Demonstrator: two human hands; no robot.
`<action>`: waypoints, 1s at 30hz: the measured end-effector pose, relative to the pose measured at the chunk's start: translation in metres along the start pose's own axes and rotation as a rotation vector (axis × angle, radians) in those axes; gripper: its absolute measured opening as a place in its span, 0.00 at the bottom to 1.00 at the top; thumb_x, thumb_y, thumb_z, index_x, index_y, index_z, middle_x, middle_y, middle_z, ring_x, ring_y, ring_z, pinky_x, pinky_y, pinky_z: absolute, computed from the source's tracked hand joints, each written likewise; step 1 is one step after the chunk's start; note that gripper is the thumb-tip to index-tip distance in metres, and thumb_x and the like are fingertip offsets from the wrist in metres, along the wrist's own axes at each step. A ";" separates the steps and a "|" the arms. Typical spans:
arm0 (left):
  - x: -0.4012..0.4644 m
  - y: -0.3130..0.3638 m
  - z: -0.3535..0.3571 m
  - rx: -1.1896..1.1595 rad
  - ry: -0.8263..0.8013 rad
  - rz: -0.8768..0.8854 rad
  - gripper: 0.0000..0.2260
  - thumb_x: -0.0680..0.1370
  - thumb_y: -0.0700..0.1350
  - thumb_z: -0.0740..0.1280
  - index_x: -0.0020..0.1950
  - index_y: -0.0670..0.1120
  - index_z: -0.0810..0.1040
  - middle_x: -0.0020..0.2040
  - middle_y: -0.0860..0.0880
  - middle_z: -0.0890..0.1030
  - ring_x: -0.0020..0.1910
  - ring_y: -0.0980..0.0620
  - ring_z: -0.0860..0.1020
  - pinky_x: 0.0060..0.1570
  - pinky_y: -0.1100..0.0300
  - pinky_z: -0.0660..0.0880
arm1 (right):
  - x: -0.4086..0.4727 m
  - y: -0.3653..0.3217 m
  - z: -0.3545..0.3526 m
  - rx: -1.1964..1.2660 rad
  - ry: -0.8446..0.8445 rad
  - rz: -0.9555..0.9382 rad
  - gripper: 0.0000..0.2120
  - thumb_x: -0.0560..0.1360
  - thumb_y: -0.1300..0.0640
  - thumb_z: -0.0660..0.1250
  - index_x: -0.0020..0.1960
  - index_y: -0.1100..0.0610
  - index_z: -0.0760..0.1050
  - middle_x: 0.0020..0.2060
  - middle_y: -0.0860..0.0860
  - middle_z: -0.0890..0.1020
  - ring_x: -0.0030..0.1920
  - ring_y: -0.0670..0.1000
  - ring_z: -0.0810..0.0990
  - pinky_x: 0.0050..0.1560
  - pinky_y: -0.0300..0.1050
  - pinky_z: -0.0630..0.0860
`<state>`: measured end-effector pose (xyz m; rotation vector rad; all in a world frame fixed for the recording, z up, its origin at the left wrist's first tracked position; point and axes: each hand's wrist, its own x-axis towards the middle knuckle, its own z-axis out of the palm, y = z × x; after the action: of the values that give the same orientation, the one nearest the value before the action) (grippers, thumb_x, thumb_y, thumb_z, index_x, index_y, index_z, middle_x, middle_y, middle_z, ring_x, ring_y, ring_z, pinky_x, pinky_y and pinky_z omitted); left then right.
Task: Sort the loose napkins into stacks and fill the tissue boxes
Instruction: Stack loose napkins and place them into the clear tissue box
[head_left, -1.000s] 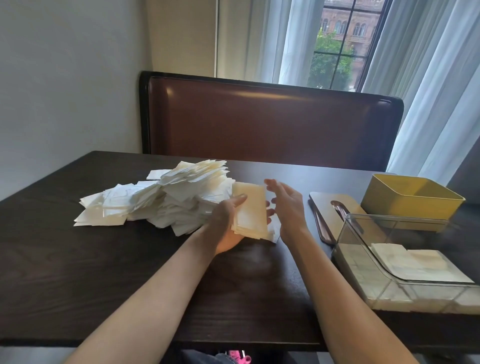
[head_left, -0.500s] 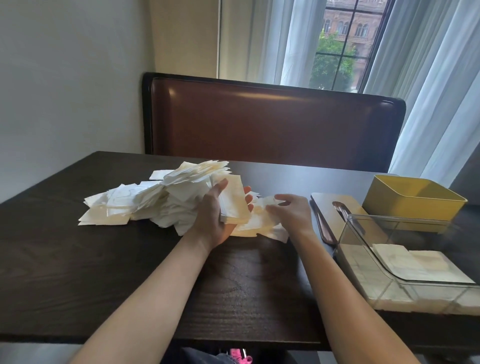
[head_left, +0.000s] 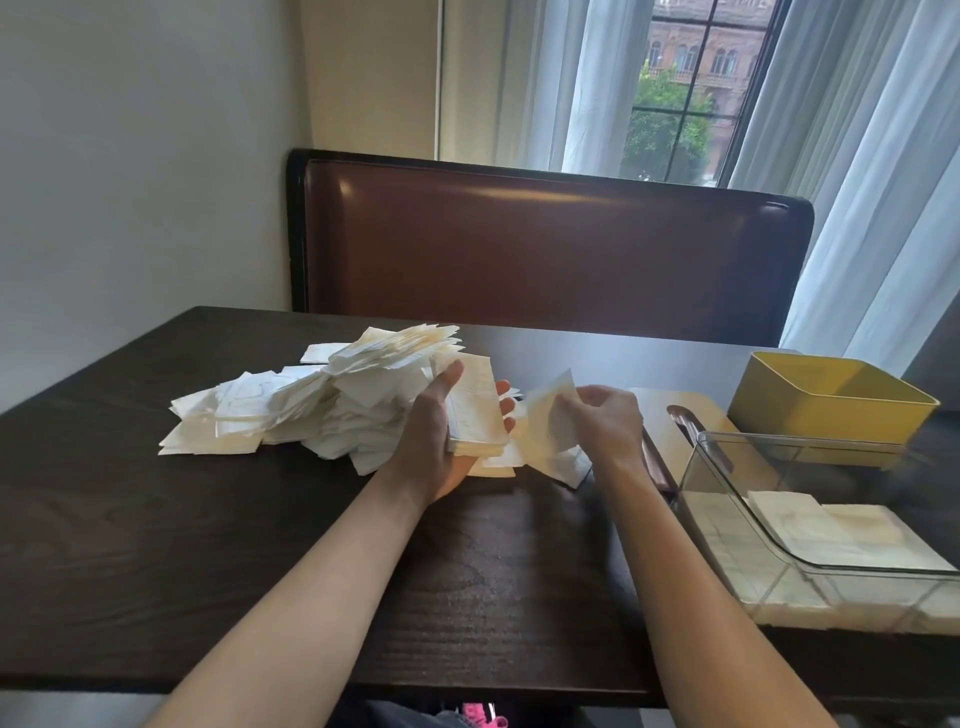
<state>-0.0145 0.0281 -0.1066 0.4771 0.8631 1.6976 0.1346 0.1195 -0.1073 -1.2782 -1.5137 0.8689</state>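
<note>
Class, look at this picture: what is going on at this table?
A person is sorting white paper napkins at a dark wooden table. The left hand holds a small squared stack of napkins beside the big loose heap. The right hand pinches a single napkin. The clear plastic tissue box already holds some napkins.

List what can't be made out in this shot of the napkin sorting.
All in the head view:
- Left hand: its grip on the napkin stack hides the palm side; sheet count too fine to tell.
- Clear tissue box: right end cut off by the frame edge, so its fill is unknown.
- Yellow box: its inner floor is hidden by its own wall.
- Single napkin pinched by the right hand: motion-blurred.
</note>
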 end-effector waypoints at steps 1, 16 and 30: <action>-0.001 0.000 0.001 0.006 -0.004 0.002 0.22 0.82 0.54 0.63 0.71 0.42 0.73 0.56 0.40 0.83 0.48 0.43 0.83 0.47 0.50 0.81 | -0.001 -0.004 -0.001 0.032 0.024 -0.045 0.09 0.74 0.57 0.71 0.53 0.59 0.82 0.45 0.48 0.81 0.47 0.51 0.80 0.49 0.44 0.79; -0.002 -0.010 0.003 0.167 -0.222 0.043 0.34 0.82 0.68 0.45 0.68 0.45 0.76 0.62 0.43 0.82 0.61 0.46 0.81 0.60 0.52 0.77 | -0.024 -0.024 0.009 0.457 -0.508 0.070 0.08 0.80 0.61 0.65 0.57 0.61 0.78 0.49 0.58 0.82 0.47 0.54 0.83 0.41 0.46 0.82; 0.002 -0.016 0.004 0.217 -0.107 0.036 0.22 0.83 0.52 0.63 0.70 0.37 0.74 0.56 0.39 0.81 0.49 0.45 0.82 0.42 0.56 0.79 | -0.026 -0.022 0.011 0.346 -0.414 0.004 0.08 0.78 0.56 0.68 0.45 0.58 0.84 0.34 0.50 0.82 0.35 0.48 0.79 0.33 0.40 0.71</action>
<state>-0.0019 0.0326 -0.1158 0.7276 0.9692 1.6032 0.1174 0.0902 -0.0956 -0.8824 -1.5819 1.3944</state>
